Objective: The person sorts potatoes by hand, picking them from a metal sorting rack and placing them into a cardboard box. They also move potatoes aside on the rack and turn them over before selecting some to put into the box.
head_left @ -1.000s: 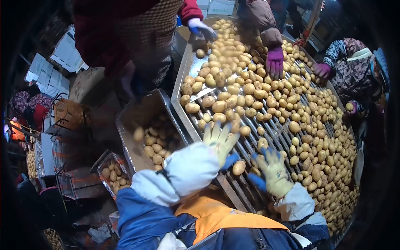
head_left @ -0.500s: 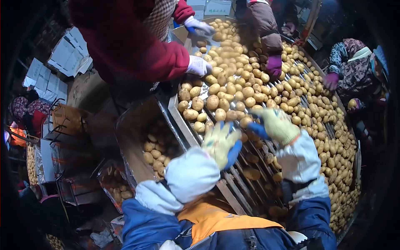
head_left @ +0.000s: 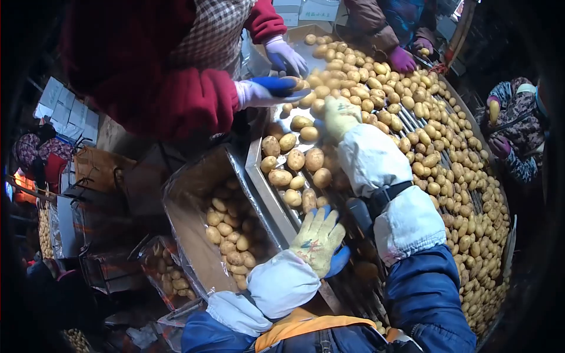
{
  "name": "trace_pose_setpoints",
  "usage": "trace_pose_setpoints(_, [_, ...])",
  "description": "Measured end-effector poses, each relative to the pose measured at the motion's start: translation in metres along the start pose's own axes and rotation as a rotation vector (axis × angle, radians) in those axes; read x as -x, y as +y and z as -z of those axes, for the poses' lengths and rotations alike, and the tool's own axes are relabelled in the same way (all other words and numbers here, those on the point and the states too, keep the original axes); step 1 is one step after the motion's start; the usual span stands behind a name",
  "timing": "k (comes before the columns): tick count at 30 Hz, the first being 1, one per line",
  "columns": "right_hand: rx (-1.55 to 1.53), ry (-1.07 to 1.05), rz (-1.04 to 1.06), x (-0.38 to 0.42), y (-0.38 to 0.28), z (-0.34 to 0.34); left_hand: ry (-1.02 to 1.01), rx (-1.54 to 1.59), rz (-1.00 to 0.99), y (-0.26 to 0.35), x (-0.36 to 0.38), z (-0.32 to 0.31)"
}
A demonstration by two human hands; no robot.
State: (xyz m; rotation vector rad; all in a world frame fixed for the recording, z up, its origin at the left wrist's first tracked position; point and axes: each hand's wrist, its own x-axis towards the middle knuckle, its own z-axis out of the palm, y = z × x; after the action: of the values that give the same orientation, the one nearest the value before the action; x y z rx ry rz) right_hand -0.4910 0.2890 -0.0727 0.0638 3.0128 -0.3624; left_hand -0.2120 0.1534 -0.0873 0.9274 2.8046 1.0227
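Observation:
My left hand (head_left: 318,242), in a pale yellow glove with a blue palm, is by the near edge of the sorting table (head_left: 283,213). Its fingers are apart, and their tips are close to a potato (head_left: 309,200). My right hand (head_left: 342,117), gloved alike, reaches across to the heap of potatoes (head_left: 368,88). Its fingers are largely hidden and smeared, so a grip cannot be made out. Several loose potatoes (head_left: 296,159) lie between my two hands, on the metal surface and the slats.
A plastic-lined cardboard box (head_left: 185,197) holding potatoes stands left of the table. Across from me, a person in red sleeves (head_left: 203,94) has gloved hands at the potatoes. Other people work along the far side; one (head_left: 511,120) holds a potato. A second potato-filled box (head_left: 170,273) sits lower left.
My right hand has moved forward and left, into the potatoes. My left hand has drawn slightly back towards me. The co-worker's hands have shifted, and potatoes around the slats have moved.

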Motion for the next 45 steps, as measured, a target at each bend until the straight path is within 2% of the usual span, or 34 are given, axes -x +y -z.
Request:
trace_pose_setpoints(1, [0.002,0.083,0.081,0.001,0.018,-0.014,0.040,0.024,0.000,0.000,-0.001,0.000])
trace_pose_setpoints(5, [-0.082,0.104,0.013,0.034,0.008,0.004,0.155,0.085,-0.002,0.006,-0.004,0.006])
trace_pose_setpoints(7, [-0.153,-0.066,0.263,0.024,0.014,-0.003,0.145,0.075,0.009,0.003,-0.006,0.006])
trace_pose_setpoints(8, [-0.156,-0.073,0.258,0.025,0.013,-0.008,0.113,0.067,0.013,0.005,-0.002,0.005])
trace_pose_setpoints(10, [0.048,-0.069,0.175,0.020,0.012,-0.008,0.074,0.031,0.004,0.001,0.002,-0.003])
trace_pose_setpoints(11, [0.100,0.026,0.270,0.027,0.010,-0.004,0.038,-0.004,0.003,0.000,0.001,-0.002])
trace_pose_setpoints(12, [0.100,0.033,0.272,0.028,0.010,-0.005,0.042,-0.009,0.000,-0.001,-0.001,-0.001])
trace_pose_setpoints(14, [-0.003,0.116,0.209,0.042,0.009,-0.007,0.074,0.049,-0.011,-0.002,0.003,-0.001])
trace_pose_setpoints(15, [-0.205,0.216,0.138,0.055,0.013,-0.005,0.181,0.141,0.009,0.003,0.003,-0.002])
trace_pose_setpoints(16, [-0.432,0.203,0.061,0.073,0.018,0.005,0.185,0.138,0.004,0.002,0.000,0.001])
trace_pose_setpoints(18, [-0.711,0.235,0.029,0.113,0.036,0.018,0.349,0.388,-0.006,-0.001,0.000,0.003])
trace_pose_setpoints(19, [-0.801,0.166,-0.038,0.136,0.042,0.022,0.580,0.482,0.012,-0.005,0.005,-0.020])
trace_pose_setpoints(20, [-0.890,0.097,-0.106,0.162,0.047,0.026,0.533,0.853,0.327,0.009,0.012,-0.017])
trace_pose_setpoints(21, [-0.931,0.044,-0.051,0.196,0.036,0.038,0.657,1.302,0.487,0.003,0.007,-0.024])
trace_pose_setpoints(22, [-1.151,0.034,0.038,0.222,0.031,0.024,0.768,1.753,0.649,-0.006,-0.001,-0.028])
trace_pose_setpoints(23, [-1.003,-0.012,0.134,0.246,0.028,0.023,0.544,1.961,0.720,0.025,0.001,0.024])
trace_pose_setpoints(24, [-0.854,-0.053,0.230,0.261,0.025,0.026,0.398,2.213,0.587,0.025,0.006,0.025])
trace_pose_setpoints(26, [-0.774,-0.012,0.241,0.244,0.033,0.022,0.461,1.966,0.896,0.038,0.018,0.032])
trace_pose_setpoints(28, [-0.563,0.131,0.250,0.205,0.034,0.009,0.402,1.999,0.891,0.017,0.047,0.011])
trace_pose_setpoints(29, [-0.186,0.146,0.295,0.194,0.020,0.030,0.336,2.038,0.891,0.008,0.059,0.005])
trace_pose_setpoints(30, [-0.108,0.241,0.459,0.172,0.021,0.016,0.341,2.037,0.893,0.010,0.066,0.013])
trace_pose_setpoints(32, [0.230,-0.018,0.474,0.141,-0.005,0.027,0.396,1.936,0.982,0.017,0.075,0.031])
trace_pose_setpoints(34, [0.311,-0.244,0.190,0.110,-0.044,0.010,0.447,1.878,0.980,0.010,0.080,0.034])
trace_pose_setpoints(35, [0.314,-0.250,0.195,0.101,-0.061,0.014,0.475,1.941,0.957,0.005,0.082,0.037])
trace_pose_setpoints(37, [0.581,-0.554,0.222,0.099,-0.084,0.020,0.489,1.950,0.930,0.000,0.088,0.043])
trace_pose_setpoints(38, [0.581,-0.562,0.234,0.096,-0.088,0.015,0.503,1.949,0.939,0.000,0.093,0.047])
trace_pose_setpoints(40, [0.550,-0.423,0.275,0.089,-0.079,0.002,0.498,2.057,0.812,0.001,0.103,0.054])
trace_pose_setpoints(41, [0.536,-0.359,0.291,0.087,-0.065,-0.007,0.449,2.119,0.739,-0.002,0.111,0.056])
trace_pose_setpoints(43, [0.506,-0.223,0.314,0.080,-0.027,-0.021,0.444,2.114,0.730,-0.004,0.122,0.058])
trace_pose_setpoints(44, [0.289,-0.063,0.369,0.068,0.008,-0.036,0.434,2.105,0.711,-0.004,0.127,0.059])
trace_pose_setpoints(45, [0.067,-0.029,0.274,0.093,0.001,-0.007,0.430,2.116,0.685,-0.004,0.131,0.062])
